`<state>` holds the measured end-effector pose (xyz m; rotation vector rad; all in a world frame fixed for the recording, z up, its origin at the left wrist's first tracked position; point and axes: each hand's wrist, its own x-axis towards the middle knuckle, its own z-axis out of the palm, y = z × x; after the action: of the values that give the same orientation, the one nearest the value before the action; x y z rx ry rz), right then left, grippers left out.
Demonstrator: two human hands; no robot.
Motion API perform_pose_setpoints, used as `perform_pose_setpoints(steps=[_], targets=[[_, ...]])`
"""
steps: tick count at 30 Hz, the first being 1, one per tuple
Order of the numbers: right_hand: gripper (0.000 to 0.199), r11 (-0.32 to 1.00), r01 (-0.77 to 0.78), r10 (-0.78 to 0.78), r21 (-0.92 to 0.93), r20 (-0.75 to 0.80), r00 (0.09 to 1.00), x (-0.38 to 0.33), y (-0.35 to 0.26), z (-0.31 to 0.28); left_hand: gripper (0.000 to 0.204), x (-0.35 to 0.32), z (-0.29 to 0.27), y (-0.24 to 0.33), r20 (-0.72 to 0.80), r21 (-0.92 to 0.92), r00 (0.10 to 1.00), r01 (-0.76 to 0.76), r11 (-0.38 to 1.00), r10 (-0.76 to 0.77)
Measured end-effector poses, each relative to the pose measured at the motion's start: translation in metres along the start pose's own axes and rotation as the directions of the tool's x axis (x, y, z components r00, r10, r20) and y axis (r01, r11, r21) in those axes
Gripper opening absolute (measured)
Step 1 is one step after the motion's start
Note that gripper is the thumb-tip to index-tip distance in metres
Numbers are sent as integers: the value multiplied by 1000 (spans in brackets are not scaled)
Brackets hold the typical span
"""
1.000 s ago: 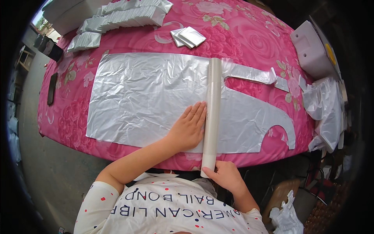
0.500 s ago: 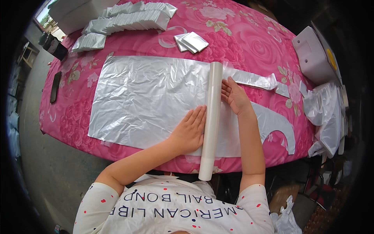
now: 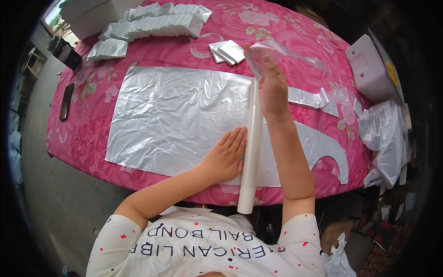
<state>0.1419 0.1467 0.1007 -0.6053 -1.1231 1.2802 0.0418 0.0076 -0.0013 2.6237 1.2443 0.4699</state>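
A large silvery plastic bag (image 3: 180,115) lies flat and wrinkled on the table, its curved handle strips reaching to the right. Across it, running from far to near, rests a long whitish roll (image 3: 249,161) whose near end juts past the table edge. My left hand (image 3: 227,154) is spread flat on the bag, fingertips against the roll's left side. Above the roll's far end, my right hand (image 3: 273,87) is raised, fingers closed on a piece of clear plastic film (image 3: 277,48) that trails off to the right. My right fingers partly hide the pinch.
Small folded silver packets (image 3: 227,51) lie beyond the bag, and long rows of packets (image 3: 157,25) stand at the far left. A dark phone-like object (image 3: 66,102) is at the left edge. At right are a white box (image 3: 371,64) and crumpled plastic bags (image 3: 383,134).
My right hand has risen from beside the roll and moved away from me, lifting clear film off the right handle strip. My left hand stays in place.
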Motion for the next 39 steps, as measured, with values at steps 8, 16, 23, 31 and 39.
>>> perform_pose_setpoints(steps=[8,16,23,31,39], targets=[[46,695,82,264,-714,359,895,-62,129,111,61,0,8,0,-167,39,985,-47,998,52],[43,844,70,218,-532,459,861,-88,43,81,55,1,-6,-4,-188,-244,978,43,969,-91],[35,516,287,-26,-807,320,947,-126,-19,-48,50,61,-28,-57,31,-967,892,141,212,-450],[56,412,329,93,-850,398,912,-132,-6,-90,62,112,-26,-73,491,-770,756,143,-622,-433],[66,400,543,193,-738,648,737,-94,33,-27,59,41,-78,-113,273,-956,699,121,-267,-661]])
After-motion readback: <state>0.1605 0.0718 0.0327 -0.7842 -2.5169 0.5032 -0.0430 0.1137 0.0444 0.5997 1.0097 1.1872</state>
